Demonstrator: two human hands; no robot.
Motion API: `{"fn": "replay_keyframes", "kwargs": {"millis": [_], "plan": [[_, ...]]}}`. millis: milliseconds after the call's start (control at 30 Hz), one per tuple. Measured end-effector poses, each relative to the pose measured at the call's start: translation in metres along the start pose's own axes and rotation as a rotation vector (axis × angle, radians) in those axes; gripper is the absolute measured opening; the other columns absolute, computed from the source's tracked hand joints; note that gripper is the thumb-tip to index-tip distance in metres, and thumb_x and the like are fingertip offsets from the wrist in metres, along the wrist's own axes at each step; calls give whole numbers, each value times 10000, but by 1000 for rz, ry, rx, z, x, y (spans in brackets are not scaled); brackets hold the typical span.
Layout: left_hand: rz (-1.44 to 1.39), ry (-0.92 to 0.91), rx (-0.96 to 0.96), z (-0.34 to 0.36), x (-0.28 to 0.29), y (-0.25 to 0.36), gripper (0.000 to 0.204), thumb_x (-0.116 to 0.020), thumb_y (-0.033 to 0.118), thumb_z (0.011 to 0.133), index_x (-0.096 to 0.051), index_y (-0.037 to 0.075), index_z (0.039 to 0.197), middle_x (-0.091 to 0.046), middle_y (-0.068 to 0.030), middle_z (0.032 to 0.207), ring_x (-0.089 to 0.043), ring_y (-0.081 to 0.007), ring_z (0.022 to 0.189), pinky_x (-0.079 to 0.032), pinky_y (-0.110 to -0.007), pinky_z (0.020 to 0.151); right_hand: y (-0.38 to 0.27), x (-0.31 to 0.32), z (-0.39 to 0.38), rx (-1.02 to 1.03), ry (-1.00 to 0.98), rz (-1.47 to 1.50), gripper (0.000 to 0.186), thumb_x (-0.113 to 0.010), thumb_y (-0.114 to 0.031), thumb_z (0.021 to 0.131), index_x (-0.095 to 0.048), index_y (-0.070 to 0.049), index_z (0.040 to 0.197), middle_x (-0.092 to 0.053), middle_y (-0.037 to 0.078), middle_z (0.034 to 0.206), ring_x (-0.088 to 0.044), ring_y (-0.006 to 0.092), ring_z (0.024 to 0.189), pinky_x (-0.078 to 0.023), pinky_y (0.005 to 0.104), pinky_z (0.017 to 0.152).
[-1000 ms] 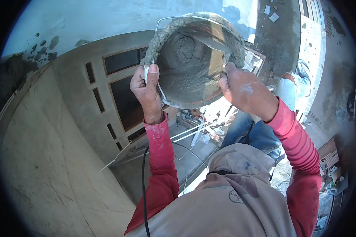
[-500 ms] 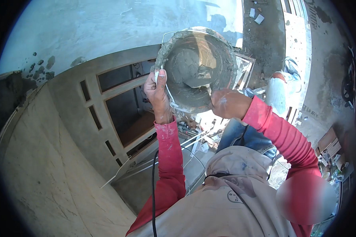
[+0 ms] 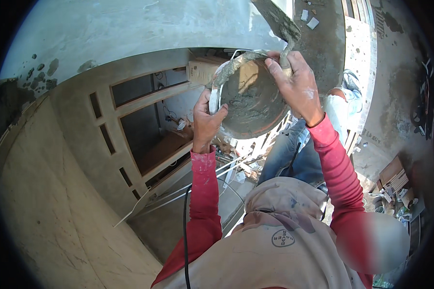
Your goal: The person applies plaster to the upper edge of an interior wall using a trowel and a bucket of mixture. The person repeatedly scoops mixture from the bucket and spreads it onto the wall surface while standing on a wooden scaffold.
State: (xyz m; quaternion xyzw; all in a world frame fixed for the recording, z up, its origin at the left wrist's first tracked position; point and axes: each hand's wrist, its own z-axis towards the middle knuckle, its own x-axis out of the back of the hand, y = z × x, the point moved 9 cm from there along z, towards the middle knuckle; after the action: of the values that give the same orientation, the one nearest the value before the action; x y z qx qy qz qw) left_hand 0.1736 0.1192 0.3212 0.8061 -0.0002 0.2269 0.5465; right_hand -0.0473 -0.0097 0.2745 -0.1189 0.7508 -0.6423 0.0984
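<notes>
There is one bucket (image 3: 260, 77). At its sides are one left hand (image 3: 208, 118) and one right hand (image 3: 298, 82), so two in all. One trowel (image 3: 280, 21) is above the bucket's right side. Left of the bucket I count two large framed openings (image 3: 142, 144) and four narrow slots (image 3: 107, 138). Below the bucket are two red sleeves (image 3: 337, 164) and one black cable (image 3: 185, 236).

Strong daylight glares on the pale board (image 3: 360, 53), the fisheye rim is black, and blur veils part of the right sleeve (image 3: 335, 164).
</notes>
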Motion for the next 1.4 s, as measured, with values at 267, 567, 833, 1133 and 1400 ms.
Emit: {"fn": "replay_keyframes", "kwargs": {"millis": [267, 567, 833, 1133, 1400], "plan": [[-560, 37, 131, -7, -11, -39, 216, -643, 222, 969, -489, 115, 861, -593, -87, 1307, -549, -86, 1064, -424, -252, 909, -26, -12, -6, 190, -109, -296, 298, -653, -215, 914, -693, -24, 1139, -595, 255, 1187, -627, 396, 1049, -487, 421, 882], [-453, 1, 229, -14, -12, -79, 266, -581, 277, 1017, -508, 132, 806, -612, 26, 1016, -500, -35, 918, -397, -213, 845, -9, 8, -47, 157, -172, -188, 263, -643, -183, 887, -718, -39, 1094, -602, 222, 1223, -631, 384, 1077, -504, 417, 901], [-177, -95, 96, -10, -15, -42, 263, -617, 263, 998, -519, 127, 795, -548, 65, 891, -457, -23, 849, -352, -187, 821, 4, -7, -1, 55, -167, -55, 327, -608, -223, 916, -664, -4, 1153, -673, 223, 1082, -664, 353, 1012, -499, 386, 897], [-349, 217, 197, -17, 20, -94, 140, -634, 183, 985, -558, 128, 881, -537, 78, 890, -483, -19, 812, -421, -199, 768, -15, -5, -58, -23, -421, -52, 272, -617, -217, 922, -689, 35, 994, -680, 169, 761, -686, 259, 671, -519, 361, 638], [-241, 212, 153, -22, 19, -74, 161, -690, 19, 868, -548, 90, 893, -535, 47, 878, -441, -26, 764, -386, -197, 706, 81, -6, -77, -560, -410, 291, 499, -478, -387, 1020, -541, 0, 711, -530, 44, 587, -548, 126, 410, -429, 266, 426]]}}
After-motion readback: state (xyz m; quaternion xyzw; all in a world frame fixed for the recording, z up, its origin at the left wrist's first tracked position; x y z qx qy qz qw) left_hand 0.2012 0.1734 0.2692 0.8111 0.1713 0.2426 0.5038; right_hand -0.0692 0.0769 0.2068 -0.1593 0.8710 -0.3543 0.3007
